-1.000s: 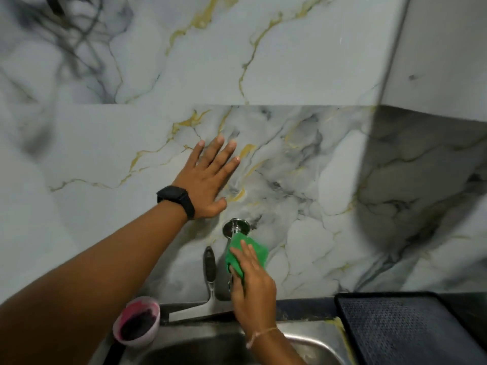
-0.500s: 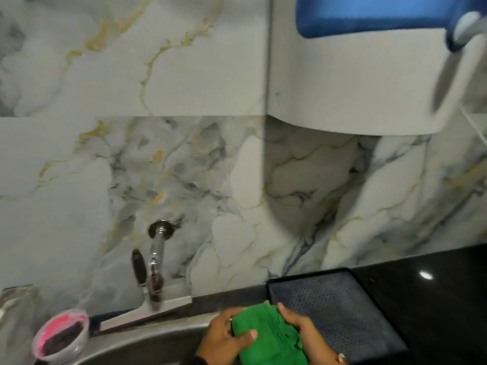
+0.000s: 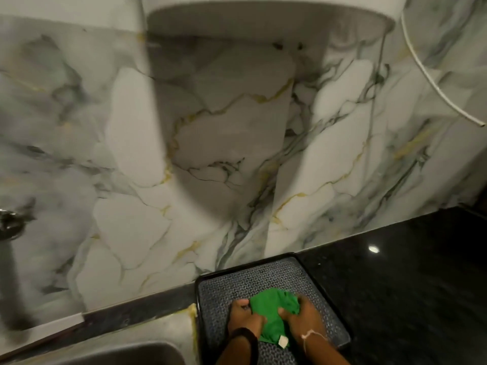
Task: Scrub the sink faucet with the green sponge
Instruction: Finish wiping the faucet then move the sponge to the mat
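The green sponge (image 3: 274,314) is a soft green cloth-like pad with a small white tag, held low over a dark textured tray (image 3: 266,275). My left hand (image 3: 243,318) grips its left side and my right hand (image 3: 303,318) grips its right side. Of the chrome faucet (image 3: 8,227) only a blurred top part shows, at the far left edge and well away from both hands. The steel sink (image 3: 126,351) lies at the bottom left.
A marble-patterned wall fills the back. A white appliance (image 3: 263,11) hangs overhead, with a white cord (image 3: 432,83) trailing at the right. Black countertop (image 3: 408,272) stretches to the right of the tray.
The sponge left the faucet and went right, over the tray. My left hand came off the wall and joined my right on the sponge. The view swung right.
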The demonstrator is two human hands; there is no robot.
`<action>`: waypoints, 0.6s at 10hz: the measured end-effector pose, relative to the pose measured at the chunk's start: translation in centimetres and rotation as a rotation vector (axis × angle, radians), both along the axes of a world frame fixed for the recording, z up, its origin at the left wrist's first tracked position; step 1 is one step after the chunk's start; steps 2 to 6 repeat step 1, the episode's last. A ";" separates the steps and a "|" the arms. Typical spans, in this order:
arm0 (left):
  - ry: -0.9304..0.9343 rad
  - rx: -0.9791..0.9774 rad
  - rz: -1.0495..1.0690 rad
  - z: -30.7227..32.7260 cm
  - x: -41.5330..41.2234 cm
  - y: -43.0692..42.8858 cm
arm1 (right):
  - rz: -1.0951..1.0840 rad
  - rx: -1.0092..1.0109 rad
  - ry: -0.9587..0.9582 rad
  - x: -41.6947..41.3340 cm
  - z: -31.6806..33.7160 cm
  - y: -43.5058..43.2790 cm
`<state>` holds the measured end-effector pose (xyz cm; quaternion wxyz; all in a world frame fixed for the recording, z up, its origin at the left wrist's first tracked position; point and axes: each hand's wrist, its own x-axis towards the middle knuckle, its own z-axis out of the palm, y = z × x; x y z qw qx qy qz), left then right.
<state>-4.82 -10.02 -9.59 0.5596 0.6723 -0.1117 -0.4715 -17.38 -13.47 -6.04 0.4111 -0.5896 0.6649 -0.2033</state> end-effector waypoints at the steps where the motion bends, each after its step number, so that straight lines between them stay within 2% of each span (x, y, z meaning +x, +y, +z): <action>1: -0.030 0.017 -0.076 0.2 0.2 0.6 | 0.052 -0.138 0.388 0.5 -0.6 0.2; 6: -0.030 0.017 -0.076 0.2 0.2 0.6 | 0.052 -0.138 0.388 0.5 -0.6 0.2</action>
